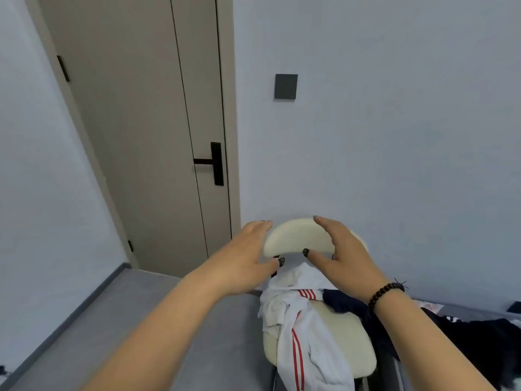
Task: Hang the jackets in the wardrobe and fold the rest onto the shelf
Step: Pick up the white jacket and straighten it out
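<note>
Both forearms up close at the bottom edge, reaching out over a cream chair (342, 334) piled with clothes. Going left to right:

- Far left: grey floor (118, 314), pale wall, then a beige closed door (135, 131) with a black handle (212, 162). Not obviously a wardrobe, can't tell either way.
- left hand (242, 261): fingers spread and relaxed, gripping nothing, hovering just beside the left end of the chair back (296, 235), thumb down near the cloth.
- Middle: white garment with red stripes (298, 342) dumped over the seat and spilling off the front, crumpled, not folded. Could be a track jacket, could be trousers, hard to say in that heap.
- right hand (344, 255): also open, fingers arched over the chair back, thumb pointing at the white cloth, holding nothing. Dark bead bracelet (384, 292) on the wrist.
- Right: navy garment (346, 303) draped off the chair's right side, more dark clothing (479, 342) spread out lower right on a grey surface.
- Grey switch plate (286, 86) up on the wall.

Progress guess: barely started, or at least lots left. Nothing hung, nothing folded anywhere in view, no hanger, no shelf and no wardrobe showing. Looks like the very first grab of the top piece. Sorting out which ones are jackets comes next, then the hanging and folding.
</note>
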Demonstrator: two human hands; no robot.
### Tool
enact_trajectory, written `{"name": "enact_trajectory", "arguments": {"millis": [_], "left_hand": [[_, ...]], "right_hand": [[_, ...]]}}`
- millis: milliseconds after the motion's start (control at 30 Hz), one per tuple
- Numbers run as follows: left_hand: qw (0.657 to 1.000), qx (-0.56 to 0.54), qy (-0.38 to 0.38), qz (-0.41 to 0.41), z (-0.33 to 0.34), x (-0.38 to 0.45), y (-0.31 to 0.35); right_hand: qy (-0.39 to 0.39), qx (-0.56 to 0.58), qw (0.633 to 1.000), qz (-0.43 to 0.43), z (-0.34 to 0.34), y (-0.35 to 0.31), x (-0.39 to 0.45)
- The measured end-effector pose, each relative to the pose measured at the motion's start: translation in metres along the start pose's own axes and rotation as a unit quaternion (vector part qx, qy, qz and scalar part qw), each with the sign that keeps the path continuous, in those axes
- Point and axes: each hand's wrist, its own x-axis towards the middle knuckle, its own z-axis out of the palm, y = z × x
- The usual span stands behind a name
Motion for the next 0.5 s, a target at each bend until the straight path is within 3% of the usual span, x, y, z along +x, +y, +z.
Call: {"name": "enact_trajectory", "arguments": {"millis": [167, 500], "left_hand": [[0.999, -0.002, -0.051, -0.009, 0.015, 0.053, -0.032], [0.996, -0.027, -0.078, -0.044, 0.067, 0.176, -0.064]], "right_hand": [[-0.012, 0.003, 0.999, 0.048, 0.021, 0.036, 0.034], [-0.032, 0.026, 0.989, 0.139, 0.021, 0.143, 0.111]]}}
